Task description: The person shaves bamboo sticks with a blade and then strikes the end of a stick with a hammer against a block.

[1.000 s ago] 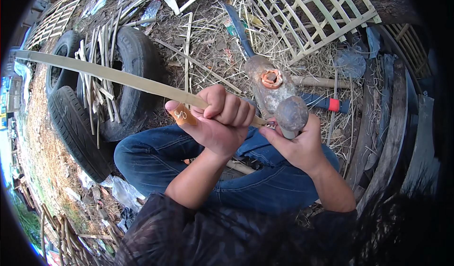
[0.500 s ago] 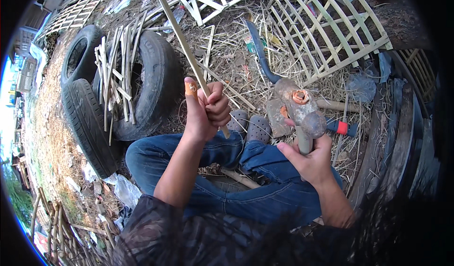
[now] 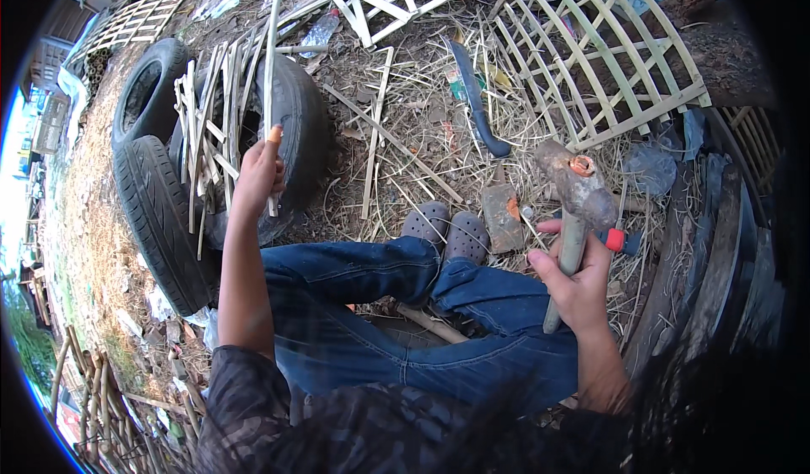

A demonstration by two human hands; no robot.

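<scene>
My left hand (image 3: 260,177) is closed around the lower end of a long bamboo strip (image 3: 272,61), which points up and away over the tire (image 3: 295,128). An orange covering (image 3: 275,133) wraps that thumb. On the right, my right hand (image 3: 582,284) grips the handle of a hammer (image 3: 574,242), its rusty metal head (image 3: 578,183) raised at the far end. Below and left of the hammer head lies a flat brick-like block (image 3: 504,218) with an orange patch. A machete with a dark handle (image 3: 472,94) rests on the ground beyond it.
Bamboo strips (image 3: 196,137) are piled on the tires at left. A woven bamboo lattice (image 3: 599,61) stands at far right, with a white slatted frame (image 3: 396,2) at the back. My clogs (image 3: 426,223) are in front of me. Wooden boards (image 3: 704,238) line the right side.
My left hand has moved left with the bamboo strip, now more upright, over the tire. The hammer in my right hand has shifted slightly right, uncovering more of the block.
</scene>
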